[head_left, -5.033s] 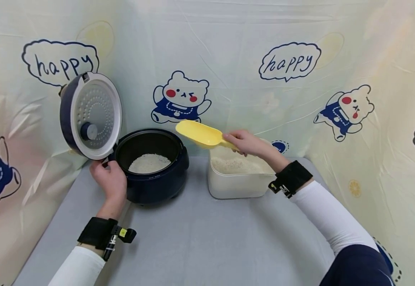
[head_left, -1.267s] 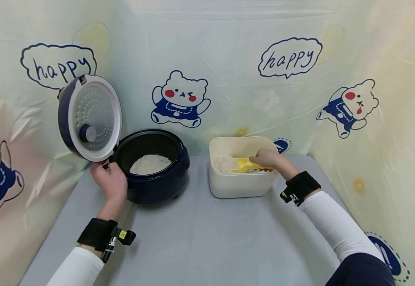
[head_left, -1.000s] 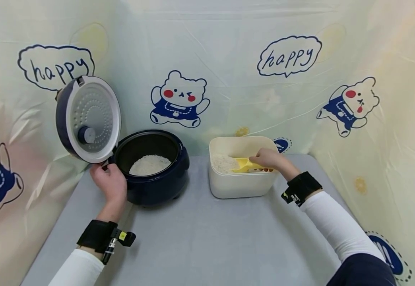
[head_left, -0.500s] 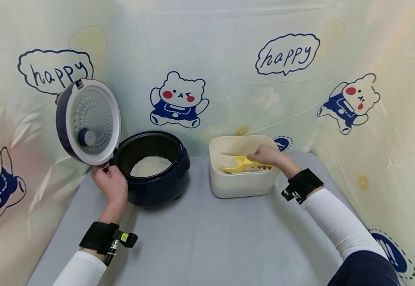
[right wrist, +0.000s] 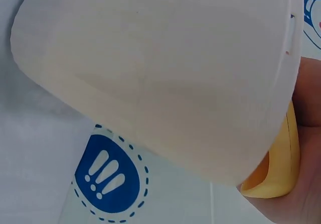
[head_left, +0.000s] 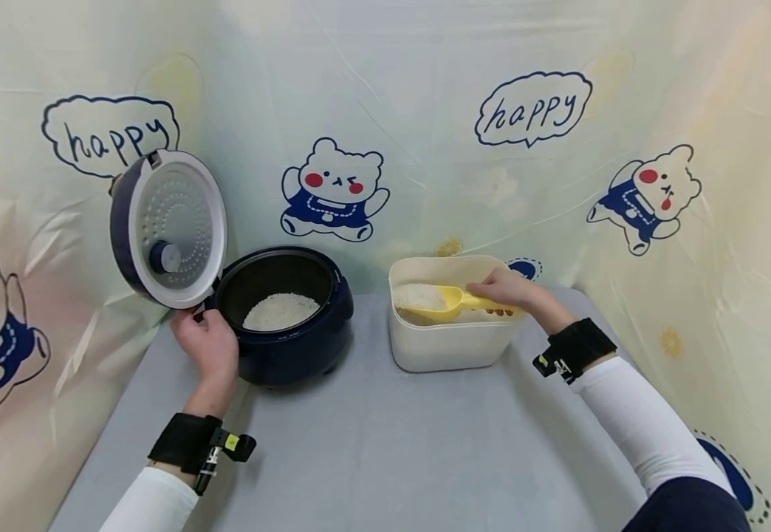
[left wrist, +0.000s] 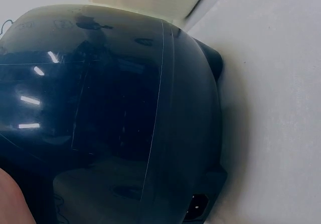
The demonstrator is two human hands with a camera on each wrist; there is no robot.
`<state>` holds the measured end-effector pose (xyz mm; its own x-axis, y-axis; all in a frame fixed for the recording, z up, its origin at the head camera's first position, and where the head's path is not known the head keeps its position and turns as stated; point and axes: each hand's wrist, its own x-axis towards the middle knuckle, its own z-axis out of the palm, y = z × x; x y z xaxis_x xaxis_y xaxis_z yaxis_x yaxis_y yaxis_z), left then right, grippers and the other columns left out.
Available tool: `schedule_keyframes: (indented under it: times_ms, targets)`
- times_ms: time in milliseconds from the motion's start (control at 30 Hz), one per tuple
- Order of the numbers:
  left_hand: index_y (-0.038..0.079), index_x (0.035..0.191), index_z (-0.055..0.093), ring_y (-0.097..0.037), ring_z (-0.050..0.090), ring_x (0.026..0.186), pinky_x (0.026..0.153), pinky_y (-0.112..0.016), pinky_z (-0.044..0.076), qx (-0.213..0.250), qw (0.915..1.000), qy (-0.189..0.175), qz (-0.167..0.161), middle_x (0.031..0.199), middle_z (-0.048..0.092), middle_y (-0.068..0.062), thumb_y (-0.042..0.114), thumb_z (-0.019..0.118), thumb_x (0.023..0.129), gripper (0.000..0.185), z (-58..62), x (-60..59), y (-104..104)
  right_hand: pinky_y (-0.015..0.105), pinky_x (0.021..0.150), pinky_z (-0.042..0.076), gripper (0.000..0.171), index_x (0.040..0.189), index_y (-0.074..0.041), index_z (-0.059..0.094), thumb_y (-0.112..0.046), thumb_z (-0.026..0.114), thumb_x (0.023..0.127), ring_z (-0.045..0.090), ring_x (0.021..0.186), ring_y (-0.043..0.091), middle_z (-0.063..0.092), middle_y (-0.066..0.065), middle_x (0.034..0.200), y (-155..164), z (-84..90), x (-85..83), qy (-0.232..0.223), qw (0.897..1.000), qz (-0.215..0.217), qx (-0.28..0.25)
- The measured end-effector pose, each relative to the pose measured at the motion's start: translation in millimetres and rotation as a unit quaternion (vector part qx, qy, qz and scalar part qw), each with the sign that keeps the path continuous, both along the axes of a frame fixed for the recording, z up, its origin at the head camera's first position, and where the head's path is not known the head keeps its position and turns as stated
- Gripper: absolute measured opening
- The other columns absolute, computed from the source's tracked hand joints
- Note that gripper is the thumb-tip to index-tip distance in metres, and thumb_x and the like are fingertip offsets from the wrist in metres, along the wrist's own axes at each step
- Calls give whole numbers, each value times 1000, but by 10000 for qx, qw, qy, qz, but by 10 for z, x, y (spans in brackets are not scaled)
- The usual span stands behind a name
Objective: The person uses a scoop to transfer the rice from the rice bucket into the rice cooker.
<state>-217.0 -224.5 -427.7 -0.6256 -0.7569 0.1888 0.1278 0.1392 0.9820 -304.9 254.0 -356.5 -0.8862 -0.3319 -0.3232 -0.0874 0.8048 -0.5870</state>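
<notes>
1. Grey table (head_left: 372, 451): it carries everything below; my two white-sleeved forearms lie over it.
2. Printed backdrop (head_left: 425, 111): pale sheeting with bears and "happy" bubbles, standing behind and to both sides of the table.
3. Dark blue rice cooker (head_left: 292, 343): it stands at the left of the table with a layer of white rice in the pot.
4. Cooker lid (head_left: 169, 229): it stands open and upright on the cooker's left side, its perforated inner face turned toward me.
5. Cream rice container (head_left: 445, 347): it sits just right of the cooker and holds rice.
6. My left hand (head_left: 207, 351): fingers curled against the cooker's left wall, below the lid.
7. My right hand (head_left: 508, 290): it grips the handle of the yellow scoop, above the container's right rim.
8. Yellow scoop (head_left: 440, 301): heaped with rice, it sits level over the container's opening.
</notes>
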Motion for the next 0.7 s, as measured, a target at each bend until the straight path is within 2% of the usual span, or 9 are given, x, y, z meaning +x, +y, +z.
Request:
schedule_keyframes:
  times_ms: [233, 433, 700]
  targets:
    - [-7, 136, 58, -16, 41, 115, 101, -27, 34, -140, 9999, 38, 81, 134, 46, -10, 8, 39, 103, 40, 7, 23, 12, 28, 56, 39, 52, 65, -13, 59, -42, 52, 108, 44, 51, 13, 44, -3, 57, 134, 40, 49, 253, 9997, 51, -1]
    - [-7, 139, 56, -17, 42, 119, 104, -28, 35, -112, 9999, -2, 39, 139, 45, -11, 9, 40, 103, 42, 4, 23, 17, 30, 56, 41, 53, 67, -9, 60, -40, 50, 109, 47, 53, 16, 49, -1, 57, 233, 86, 112, 365, 9991, 78, -215]
    - [-6, 139, 56, -17, 42, 121, 104, -27, 35, -24, 10000, -2, 26, 141, 44, -10, 10, 40, 104, 42, 5, 15, 9, 30, 55, 43, 53, 75, -3, 66, -40, 49, 109, 50, 54, 16, 54, 1, 61, 286, 107, 154, 408, 9960, -345, -723]
